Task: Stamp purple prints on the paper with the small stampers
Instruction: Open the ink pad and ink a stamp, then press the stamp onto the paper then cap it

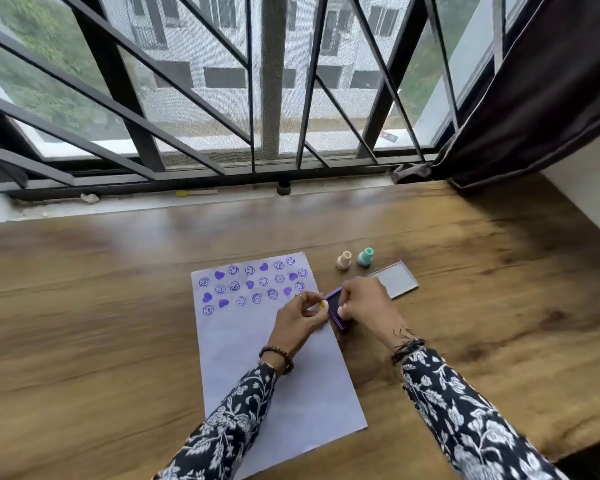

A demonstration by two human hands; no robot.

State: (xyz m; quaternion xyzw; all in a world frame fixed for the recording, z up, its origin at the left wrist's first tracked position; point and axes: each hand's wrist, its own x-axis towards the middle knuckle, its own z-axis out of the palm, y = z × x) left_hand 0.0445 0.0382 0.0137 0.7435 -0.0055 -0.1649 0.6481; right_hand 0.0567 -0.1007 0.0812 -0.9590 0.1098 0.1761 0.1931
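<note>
A white sheet of paper (278, 375) lies on the wooden table, its far part covered with several purple smiley and heart prints. At its right edge sits a purple ink pad (336, 308). My left hand (300, 317) pinches a small yellow stamper (323, 304) just left of the pad. My right hand (364, 303) holds a small pink stamper (341, 310) down on the pad's dark surface. Two more stampers stand beyond the pad: a beige one (344, 260) and a teal one (365, 257).
The pad's clear lid (394, 280) lies on the table right of my right hand. A window with black bars runs along the table's far edge. A dark curtain (534, 98) hangs at the far right, and the table's right edge drops off near my right sleeve.
</note>
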